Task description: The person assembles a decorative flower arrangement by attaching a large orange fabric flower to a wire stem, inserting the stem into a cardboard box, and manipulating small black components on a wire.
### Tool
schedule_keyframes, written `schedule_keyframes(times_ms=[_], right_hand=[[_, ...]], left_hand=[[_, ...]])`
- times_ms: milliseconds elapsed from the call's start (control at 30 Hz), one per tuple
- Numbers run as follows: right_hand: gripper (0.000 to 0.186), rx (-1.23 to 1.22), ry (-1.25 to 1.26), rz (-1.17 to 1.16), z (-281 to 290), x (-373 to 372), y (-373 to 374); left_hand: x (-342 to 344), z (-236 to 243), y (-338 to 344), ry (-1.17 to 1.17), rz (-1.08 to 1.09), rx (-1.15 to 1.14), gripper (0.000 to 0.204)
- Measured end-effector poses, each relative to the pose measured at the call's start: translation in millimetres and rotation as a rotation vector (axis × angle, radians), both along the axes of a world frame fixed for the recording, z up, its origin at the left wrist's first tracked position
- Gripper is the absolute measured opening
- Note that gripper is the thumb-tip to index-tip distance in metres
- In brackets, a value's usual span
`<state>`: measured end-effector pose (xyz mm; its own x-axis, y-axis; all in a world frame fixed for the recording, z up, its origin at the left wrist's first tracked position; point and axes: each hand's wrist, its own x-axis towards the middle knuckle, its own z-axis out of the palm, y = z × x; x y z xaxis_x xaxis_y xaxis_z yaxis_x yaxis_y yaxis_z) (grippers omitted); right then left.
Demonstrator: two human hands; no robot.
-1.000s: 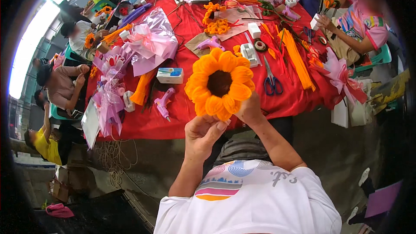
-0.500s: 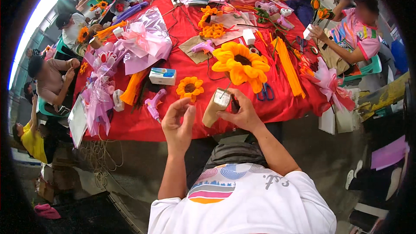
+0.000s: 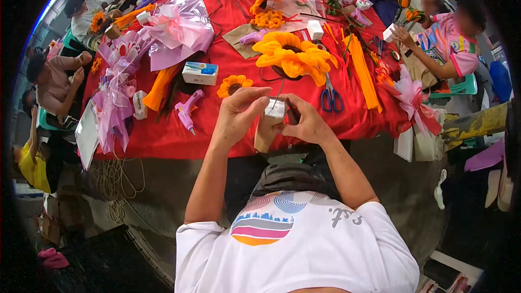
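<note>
My right hand (image 3: 304,119) is closed around a small block (image 3: 265,133) wrapped in brown paper, with a white top showing. A thin stem rises from that top and carries a large orange sunflower (image 3: 296,57) of fuzzy petals with a dark centre. Beside the block's upper left edge is my left hand (image 3: 236,116), its fingers curved and apart from the thumb, with nothing seen between them. Whether its fingertips touch the block is hard to tell. Just beyond the left hand lies a smaller orange sunflower (image 3: 232,85), partly hidden by the fingers.
On the red tablecloth (image 3: 217,144) lie a lilac glue gun (image 3: 189,111), a white box (image 3: 200,73), scissors (image 3: 331,97), orange pipe cleaners (image 3: 361,76) and a pink wrapped bouquet (image 3: 179,30). Co-workers sit around the table; one at right holds a white block (image 3: 389,33).
My left hand has moved up and right, closer to the block's top. The sunflower has tilted and shifted slightly left and up, its face turned more away. My right hand keeps hold of the block.
</note>
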<state>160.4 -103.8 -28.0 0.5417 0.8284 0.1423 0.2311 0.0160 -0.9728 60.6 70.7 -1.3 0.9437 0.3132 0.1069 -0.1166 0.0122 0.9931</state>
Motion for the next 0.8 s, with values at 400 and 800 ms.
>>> schedule_keyframes(times_ms=[400, 800], right_hand=[[0.064, -0.125, -0.017, 0.067, 11, -1, 14], [0.063, 0.042, -0.102, -0.043, 5, -13, 30]], left_hand=[[2, -11, 2, -0.121, -0.033, 0.034, 0.013], [-10, -2, 5, -0.084, 0.193, 0.236, 0.015]])
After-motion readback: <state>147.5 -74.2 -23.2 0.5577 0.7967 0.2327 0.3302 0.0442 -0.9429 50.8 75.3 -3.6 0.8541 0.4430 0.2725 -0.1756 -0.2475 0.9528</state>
